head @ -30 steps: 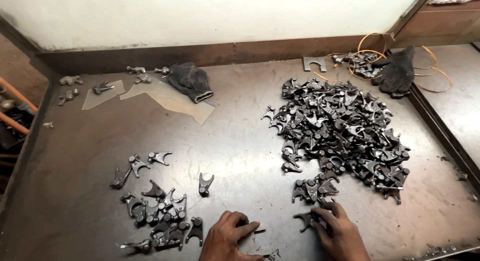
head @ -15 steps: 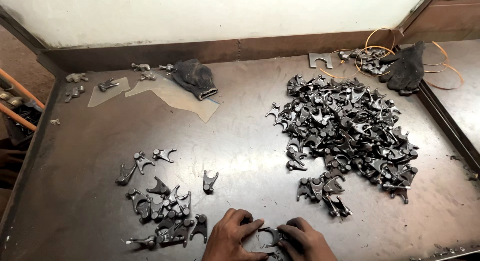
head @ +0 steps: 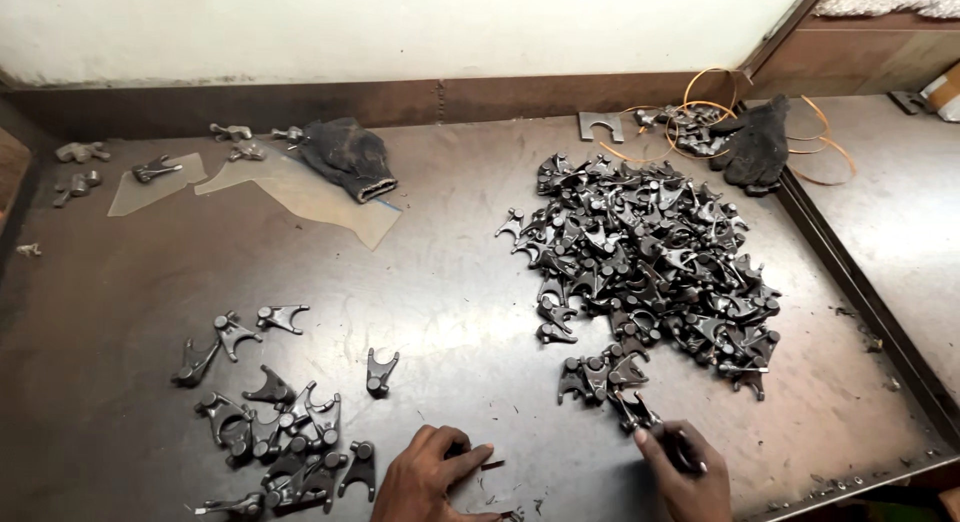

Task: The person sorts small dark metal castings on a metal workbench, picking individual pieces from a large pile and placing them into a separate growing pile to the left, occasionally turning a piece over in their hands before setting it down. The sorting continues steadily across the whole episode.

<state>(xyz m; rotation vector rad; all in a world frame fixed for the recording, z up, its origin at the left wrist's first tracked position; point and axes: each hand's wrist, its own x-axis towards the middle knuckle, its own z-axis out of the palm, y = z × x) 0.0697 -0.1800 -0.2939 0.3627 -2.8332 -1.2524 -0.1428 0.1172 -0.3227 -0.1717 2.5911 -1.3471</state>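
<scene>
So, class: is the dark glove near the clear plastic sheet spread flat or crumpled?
Crumpled: the dark glove lies bunched in folds, cuff end resting on the clear plastic sheet.

- The left hand is cut off at the wrist by the bottom edge; its fingers cover a small dark tool.
- The right hand hides most of the metal part it grips.

head view, looking down, metal table
</scene>
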